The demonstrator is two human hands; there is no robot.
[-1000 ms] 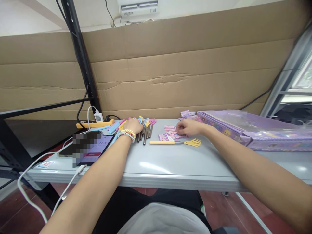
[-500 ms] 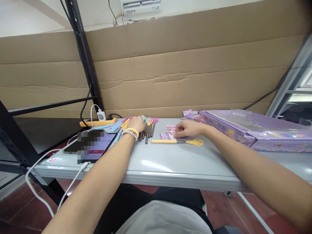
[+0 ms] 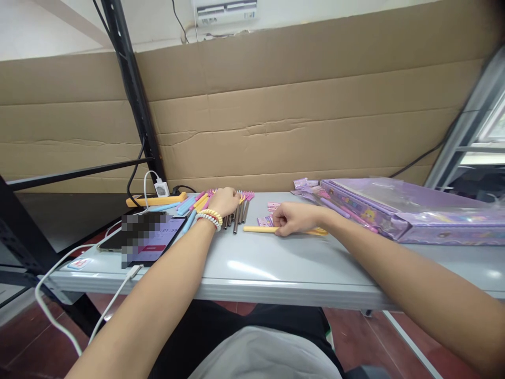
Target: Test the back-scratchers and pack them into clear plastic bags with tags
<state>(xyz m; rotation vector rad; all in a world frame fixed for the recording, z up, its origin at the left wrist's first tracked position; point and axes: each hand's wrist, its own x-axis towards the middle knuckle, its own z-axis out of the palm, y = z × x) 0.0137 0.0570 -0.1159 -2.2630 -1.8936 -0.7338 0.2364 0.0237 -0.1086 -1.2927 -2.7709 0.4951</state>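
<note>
Seems best to take the yellow scratcher (image 3: 265, 229), parallel to the tabletop's (image 3: 300, 263) front edge beneath the right hand (image 3: 292, 216), by its likely light, stiff handle (image 3: 255, 229), with that grip's closure, like that of the left hand (image 3: 223, 201) over metal rods (image 3: 235, 226), unclear.

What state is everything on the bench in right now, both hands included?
Left hand: over the scratchers, grip hidden
Right hand: at the yellow scratcher's handle, grip unclear
Yellow scratcher: lying flat, partly covered
Metal-shafted scratchers: bunched, lying on the bench
Pink cards: lying flat
Purple box: lying flat, shut or open unclear
Tablet: screen lit, digits ending 01:58
White charger: cable attached
</note>
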